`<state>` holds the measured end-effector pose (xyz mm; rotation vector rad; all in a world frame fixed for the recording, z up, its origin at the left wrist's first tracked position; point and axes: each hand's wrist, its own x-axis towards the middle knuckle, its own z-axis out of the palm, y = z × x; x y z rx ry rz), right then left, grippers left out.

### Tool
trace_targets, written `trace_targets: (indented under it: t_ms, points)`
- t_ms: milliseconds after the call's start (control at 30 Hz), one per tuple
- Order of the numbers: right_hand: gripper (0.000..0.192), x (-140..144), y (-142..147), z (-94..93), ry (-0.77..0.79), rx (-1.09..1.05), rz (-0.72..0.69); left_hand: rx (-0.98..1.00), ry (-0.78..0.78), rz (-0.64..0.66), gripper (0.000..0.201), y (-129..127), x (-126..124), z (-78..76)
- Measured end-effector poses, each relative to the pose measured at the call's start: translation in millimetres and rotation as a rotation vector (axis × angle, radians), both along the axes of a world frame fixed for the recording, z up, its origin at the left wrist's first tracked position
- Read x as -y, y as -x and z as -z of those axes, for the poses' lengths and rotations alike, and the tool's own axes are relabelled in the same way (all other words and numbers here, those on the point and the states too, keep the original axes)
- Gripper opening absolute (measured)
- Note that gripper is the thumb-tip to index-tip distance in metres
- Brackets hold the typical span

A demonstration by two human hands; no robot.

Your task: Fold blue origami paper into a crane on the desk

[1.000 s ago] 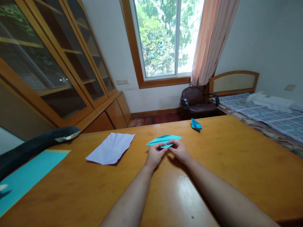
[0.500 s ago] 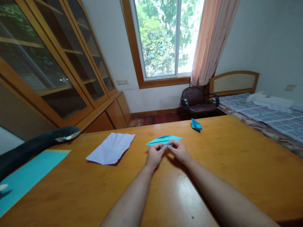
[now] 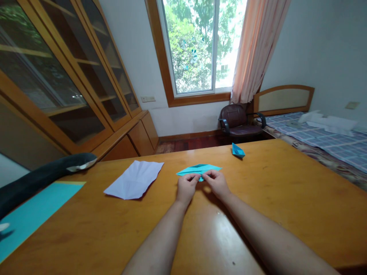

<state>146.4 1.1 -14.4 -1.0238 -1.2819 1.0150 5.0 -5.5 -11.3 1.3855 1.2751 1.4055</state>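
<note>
Pinching the near edge of the folded teal paper [image 3: 200, 169], both the left hand [image 3: 186, 188] and right hand [image 3: 218, 183] are closing fingertips on it, lying unmarked right of the creased white sheet [image 3: 134, 183].

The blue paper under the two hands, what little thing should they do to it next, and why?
Probably press the near flap flat and run a fingertip along its fold. The left hand and right hand both pinch the near edge of the folded turquoise paper, which lies on the wooden table, and that small flap looks raised, not yet creased.
</note>
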Motion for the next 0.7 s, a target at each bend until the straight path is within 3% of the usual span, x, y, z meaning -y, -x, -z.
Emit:
trace_targets:
  t_ms: [267, 700]
  points:
    - [0.028, 2, 9, 1.6, 0.025, -0.076, 0.13, 0.079, 0.003, -0.056, 0.024, -5, 0, -5.0]
    - [0.024, 2, 18, -0.2, 0.01, -0.151, 0.206, 0.096, -0.034, -0.143, 0.024, -12, 2, -5.7]
